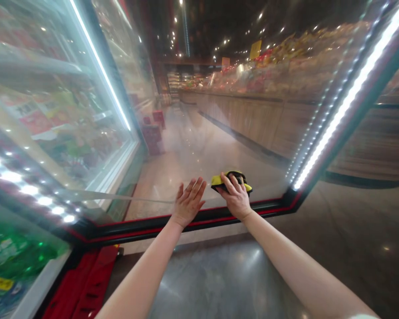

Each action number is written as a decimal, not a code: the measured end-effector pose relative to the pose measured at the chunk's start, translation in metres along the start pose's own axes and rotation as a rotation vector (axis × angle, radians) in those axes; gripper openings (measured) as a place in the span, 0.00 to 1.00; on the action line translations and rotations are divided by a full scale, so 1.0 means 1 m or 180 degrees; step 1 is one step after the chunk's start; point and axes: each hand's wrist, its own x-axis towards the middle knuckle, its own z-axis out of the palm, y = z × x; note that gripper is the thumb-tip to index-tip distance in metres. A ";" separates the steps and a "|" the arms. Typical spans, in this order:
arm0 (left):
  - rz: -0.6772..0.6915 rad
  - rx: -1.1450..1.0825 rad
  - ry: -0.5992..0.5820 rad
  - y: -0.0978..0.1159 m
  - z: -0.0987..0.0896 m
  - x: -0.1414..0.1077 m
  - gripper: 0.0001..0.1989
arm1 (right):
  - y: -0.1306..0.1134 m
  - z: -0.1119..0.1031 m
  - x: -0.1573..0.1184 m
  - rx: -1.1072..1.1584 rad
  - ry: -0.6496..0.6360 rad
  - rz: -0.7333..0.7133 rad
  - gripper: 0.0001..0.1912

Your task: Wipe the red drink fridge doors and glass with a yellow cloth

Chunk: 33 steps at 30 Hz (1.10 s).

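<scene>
A glass door [193, 155] with a black frame edged in red stands open in front of me, lit by bright strips on its side. Low on the pane, my left hand [188, 201] lies flat against the glass with its fingers stretched out, holding nothing. To the right of it, my right hand [236, 197] presses a yellow and black cloth [217, 180] to the glass just above the bottom frame. The fingers curve over the cloth and cover part of it.
A lit cooler with packaged goods [36, 115] is on the left, with green bottles [16, 248] low down. A red vented base [93, 283] lies below. Beyond the glass, a long wood-sided display [252, 115] runs along the right of an aisle.
</scene>
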 end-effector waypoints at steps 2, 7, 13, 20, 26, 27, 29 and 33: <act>0.0059 -0.0004 -0.0020 0.006 0.005 0.005 0.41 | -0.002 0.004 -0.006 0.0007 -0.0017 -0.0219 0.17; 0.0054 -0.0063 -0.0235 0.012 0.013 0.007 0.41 | 0.034 -0.008 -0.027 0.0010 -0.0109 -0.0841 0.10; -0.0037 -0.0070 -0.0124 0.010 0.006 0.009 0.44 | 0.031 -0.010 -0.007 -0.0144 -0.0081 0.0240 0.19; -0.0027 -0.0184 -0.0095 0.019 0.013 0.014 0.41 | 0.032 -0.008 -0.028 0.0037 -0.0445 -0.0714 0.11; 0.0032 -0.0221 0.0011 0.023 0.015 0.018 0.41 | 0.073 -0.025 -0.040 -0.0242 -0.0272 -0.0193 0.16; 0.0039 -0.0227 0.0027 0.025 0.015 0.019 0.41 | 0.070 -0.023 -0.036 -0.0243 -0.0272 0.0092 0.20; 0.0030 -0.0246 0.0063 0.030 0.017 0.023 0.41 | 0.059 -0.017 -0.030 -0.0187 -0.0346 0.0497 0.25; 0.0154 -0.0270 0.0110 0.042 0.023 0.029 0.42 | 0.050 -0.008 -0.043 0.0018 -0.0572 0.0032 0.20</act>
